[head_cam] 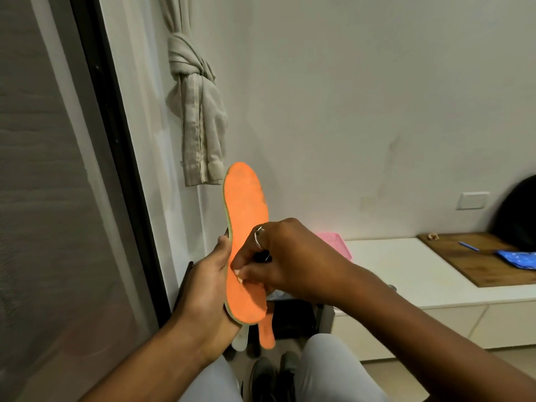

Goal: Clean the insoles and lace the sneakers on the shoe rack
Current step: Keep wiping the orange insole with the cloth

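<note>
Judging by what shows, cleaning is under way and lacing not yet begun: 1 orange insole (pixel 246 216) stands upright before the wall, a 2nd insole (pixel 266 332) shows just below it, and dark shoes (pixel 272 375) sit by the knees. The left hand (pixel 203 291) grips the insole's edge from behind. The right hand (pixel 278 253), fingers curled round a small dark thing (pixel 266 257), which I cannot identify, presses its fingertips on the orange face.

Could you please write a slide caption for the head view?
Left hand grips an orange insole upright while the curled right hand touches its face.
</note>
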`<state>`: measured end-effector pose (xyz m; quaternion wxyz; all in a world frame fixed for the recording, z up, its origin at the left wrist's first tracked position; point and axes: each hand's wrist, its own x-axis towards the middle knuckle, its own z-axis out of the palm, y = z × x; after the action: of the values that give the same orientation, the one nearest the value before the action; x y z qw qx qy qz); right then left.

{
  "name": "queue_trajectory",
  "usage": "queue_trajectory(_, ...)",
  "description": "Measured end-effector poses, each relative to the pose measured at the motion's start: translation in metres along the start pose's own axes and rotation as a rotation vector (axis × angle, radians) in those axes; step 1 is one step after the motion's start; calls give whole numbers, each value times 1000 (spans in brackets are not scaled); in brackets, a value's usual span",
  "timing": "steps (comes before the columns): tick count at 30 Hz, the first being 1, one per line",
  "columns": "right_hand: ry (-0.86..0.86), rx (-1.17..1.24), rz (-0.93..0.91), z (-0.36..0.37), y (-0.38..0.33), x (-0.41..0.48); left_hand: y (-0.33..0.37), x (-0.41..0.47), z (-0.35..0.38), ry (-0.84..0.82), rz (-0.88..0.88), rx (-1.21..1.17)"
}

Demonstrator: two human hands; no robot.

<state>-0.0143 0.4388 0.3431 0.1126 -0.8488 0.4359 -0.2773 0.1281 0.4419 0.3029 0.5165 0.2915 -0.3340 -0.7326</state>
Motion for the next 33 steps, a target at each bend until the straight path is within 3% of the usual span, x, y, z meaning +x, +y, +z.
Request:
queue_trajectory(2,-1,87,35,-5,0,-1,0,0,-1,-13,7,18)
queue_trajectory(7,225,-282,67,3,8,2,-6,-1,3,-53,36,28)
queue_trajectory(13,-48,236,175,-11,1,-3,-2,-2,2,-63,13,-5)
queue_trajectory(18,277,-239,156,1,6,3,-7,-5,7,-133,20,3)
queue_trajectory(24,-3,205,170,-8,5,-1,-3,-5,6,-152,-11,-22)
queue_trajectory(29,305,-231,120,-1,11,4,-7,-7,7,-186,5,40)
queue_trajectory(31,242,-117,122,-5,11,3,-7,-6,7,-185,1,35)
queue_trajectory(33,31,139,144,-13,7,-1,-7,-5,7,-175,-6,10)
